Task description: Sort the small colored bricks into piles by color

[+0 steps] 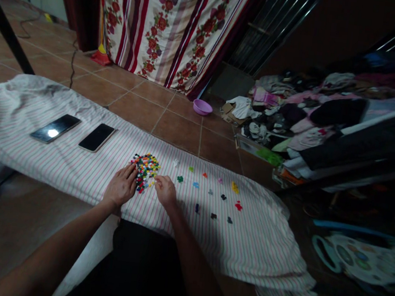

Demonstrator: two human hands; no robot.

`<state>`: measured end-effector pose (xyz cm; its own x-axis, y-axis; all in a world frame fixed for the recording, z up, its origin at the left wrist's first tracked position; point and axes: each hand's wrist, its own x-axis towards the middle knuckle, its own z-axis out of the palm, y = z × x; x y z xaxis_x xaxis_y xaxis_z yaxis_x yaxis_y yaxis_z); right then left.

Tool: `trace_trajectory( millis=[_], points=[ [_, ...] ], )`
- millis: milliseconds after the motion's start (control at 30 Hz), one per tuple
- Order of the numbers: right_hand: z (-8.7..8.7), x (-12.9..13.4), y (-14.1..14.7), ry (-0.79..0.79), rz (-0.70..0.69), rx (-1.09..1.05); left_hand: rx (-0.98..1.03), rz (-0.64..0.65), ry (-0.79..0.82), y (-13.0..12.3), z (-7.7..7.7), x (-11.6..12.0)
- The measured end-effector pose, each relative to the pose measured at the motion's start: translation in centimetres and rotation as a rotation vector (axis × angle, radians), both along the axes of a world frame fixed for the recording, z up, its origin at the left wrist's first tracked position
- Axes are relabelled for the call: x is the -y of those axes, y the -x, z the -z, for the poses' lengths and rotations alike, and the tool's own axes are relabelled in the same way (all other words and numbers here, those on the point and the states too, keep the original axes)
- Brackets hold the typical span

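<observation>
A mixed pile of small coloured beads point(147, 167) lies on a striped cloth point(160, 220). My left hand point(121, 186) rests flat at the pile's left edge, fingers stretched out and touching the beads there. At the right edge, my right hand point(165, 190) has its fingertips pinched together; whatever is between them is too small to make out. To the right lie little single-colour groups, among them a yellow group point(235, 187), a red group point(238, 205), a dark green group point(180, 179), a light blue group point(196, 185) and a white group point(176, 163).
Two phones, one with a bright reflection point(55, 128) and one dark point(97, 137), lie left of the pile. Beyond the cloth are a purple basin point(202, 107) on the tiled floor, a floral curtain point(161, 25) and heaped clothes point(302, 103).
</observation>
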<state>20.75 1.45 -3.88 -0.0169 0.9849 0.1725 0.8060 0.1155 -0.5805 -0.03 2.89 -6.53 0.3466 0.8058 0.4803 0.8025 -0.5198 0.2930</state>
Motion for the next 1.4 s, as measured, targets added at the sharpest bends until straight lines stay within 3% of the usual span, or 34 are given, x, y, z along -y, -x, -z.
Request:
trace_trajectory(
  millis=[433, 733, 1233, 1400],
  points=[
    [1.4, 1.6, 2.3, -0.077, 0.066, 0.121, -0.011, 0.005, -0.013, 0.1, -0.2, 0.0],
    [2.4, 1.9, 2.0, -0.179, 0.113, -0.030, -0.019, 0.023, -0.049, 0.1, -0.1, -0.1],
    [1.0, 2.5, 1.9, -0.192, 0.144, -0.197, -0.042, 0.029, -0.075, 0.4, 0.4, -0.2],
    [0.0, 3.1, 0.4, -0.205, 0.172, -0.261, -0.044, 0.051, -0.103, 0.5, 0.7, -0.3]
  ],
)
